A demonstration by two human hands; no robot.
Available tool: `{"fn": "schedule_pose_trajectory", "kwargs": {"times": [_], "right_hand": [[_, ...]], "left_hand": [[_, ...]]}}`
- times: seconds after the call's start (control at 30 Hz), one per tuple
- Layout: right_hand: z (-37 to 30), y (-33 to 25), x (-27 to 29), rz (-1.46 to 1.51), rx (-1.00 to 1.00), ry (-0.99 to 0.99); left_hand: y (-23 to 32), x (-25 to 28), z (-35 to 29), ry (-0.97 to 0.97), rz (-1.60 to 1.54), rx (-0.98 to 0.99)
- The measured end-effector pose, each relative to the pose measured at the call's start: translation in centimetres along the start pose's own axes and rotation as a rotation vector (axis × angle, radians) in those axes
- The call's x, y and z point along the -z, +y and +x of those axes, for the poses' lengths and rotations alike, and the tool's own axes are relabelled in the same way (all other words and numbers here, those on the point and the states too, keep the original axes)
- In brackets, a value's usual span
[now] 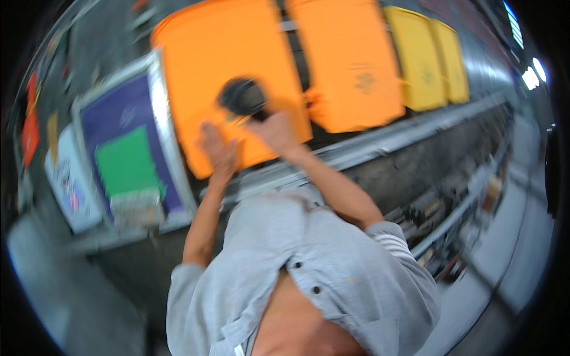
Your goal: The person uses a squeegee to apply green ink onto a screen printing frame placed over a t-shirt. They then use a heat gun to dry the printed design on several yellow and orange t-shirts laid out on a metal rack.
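Observation:
A bright orange cloth piece [208, 59], laid over a long work surface, is in front of me. My left hand [217, 148] is over its near part, fingers stretched out and apart. My right hand [276, 130] is closed at the near end of a dark, round-headed tool [242, 97]. This tool is over the middle of the orange cloth. Motion blur smears both hands and the tool, so its exact kind does not show. I cannot tell whether the left fingertips touch the cloth.
Left of the cloth lies a printing screen [159, 89] with purple mesh, a green patch [130, 160] and a greyish block [138, 209]. Further left is a white panel [71, 178]. Another orange cloth piece [350, 65] and yellow pieces [415, 59] extend rightward. A metal rail [380, 142] edges the surface.

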State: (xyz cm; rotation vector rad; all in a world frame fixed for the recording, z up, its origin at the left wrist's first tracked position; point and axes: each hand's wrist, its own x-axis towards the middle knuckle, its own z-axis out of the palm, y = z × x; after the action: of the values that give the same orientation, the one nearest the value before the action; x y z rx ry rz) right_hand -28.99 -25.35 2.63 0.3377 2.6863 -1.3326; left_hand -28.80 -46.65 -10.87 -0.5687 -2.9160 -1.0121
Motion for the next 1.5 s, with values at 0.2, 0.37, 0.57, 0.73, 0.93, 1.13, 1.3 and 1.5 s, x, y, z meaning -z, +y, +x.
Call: {"fn": "schedule_pose_trajectory", "kwargs": {"times": [0.2, 0.37, 0.57, 0.73, 0.93, 1.13, 1.3, 1.5], "right_hand": [[-5.0, -0.8, 3.6, 0.095, -0.216, 0.135], [-9.1, -1.2, 6.6, 0.132, -0.31, 0.281], [-9.2, -0.7, 5.5, 0.186, -0.245, 0.375], [-9.7, -0.6, 5.7, 0.191, -0.193, 0.188], [-15.7, 3.7, 7.4, 0.288, -0.21, 0.321], [-27.3, 12.4, 13.9, 0.651, -0.338, 0.334], [-39.8, 19.5, 21.2, 0.804, -0.339, 0.624], [-51.1, 32.2, 22.5, 0.261, -0.72, 1.02]], "left_hand": [[0.6, -0.8, 1.2, 0.05, 0.122, 0.074], [3.6, -0.5, 1.3, -0.111, 0.233, -0.009], [4.6, -0.1, 1.0, -0.194, 0.244, 0.088], [4.8, 0.7, -0.3, -0.209, 0.286, 0.058], [6.4, 1.0, -3.1, -0.008, 0.298, 0.353], [13.0, 2.3, -4.1, 0.406, 0.179, 0.204], [25.4, -3.5, -4.7, 0.31, 0.082, -0.046], [39.0, -14.1, -6.6, -0.023, -0.04, -0.362]]}}
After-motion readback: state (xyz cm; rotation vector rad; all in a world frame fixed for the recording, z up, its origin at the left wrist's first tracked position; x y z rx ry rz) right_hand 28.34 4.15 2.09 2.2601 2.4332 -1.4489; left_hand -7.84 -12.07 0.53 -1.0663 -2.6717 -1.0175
